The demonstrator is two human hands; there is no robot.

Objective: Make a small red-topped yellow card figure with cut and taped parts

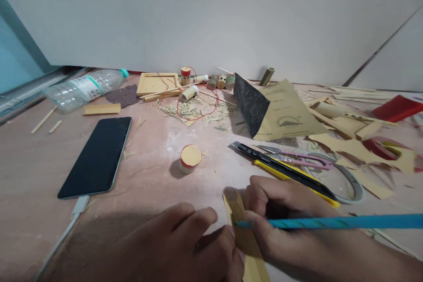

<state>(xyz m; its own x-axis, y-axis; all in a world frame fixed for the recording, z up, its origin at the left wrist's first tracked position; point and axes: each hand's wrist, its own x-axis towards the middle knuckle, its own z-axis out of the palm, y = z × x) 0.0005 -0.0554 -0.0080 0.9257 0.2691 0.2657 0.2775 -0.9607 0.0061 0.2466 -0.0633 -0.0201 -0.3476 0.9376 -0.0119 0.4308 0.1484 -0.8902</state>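
Observation:
My right hand (287, 224) is closed around a long blue pen (313, 223). The pen's tip meets a narrow strip of brown paper (253, 251), which has a faint curved outline drawn on it near its far end. With curled fingers, my left hand (185, 242) grips the strip's left edge; part of the strip is hidden by it. Just beyond my hands stands a short round piece (191, 158) with a tan top and a red rim. A black and yellow utility knife (284, 169) lies beyond my right hand, beside pink-handled scissors (297, 158).
At left are a phone (97, 158) with a white cable (61, 238) and a plastic bottle (89, 88) on its side. A wooden frame (158, 75), wood shavings (198, 112) and folded sandpaper (284, 114) lie toward the wall. Tape rolls (383, 147) and paper scraps are at right.

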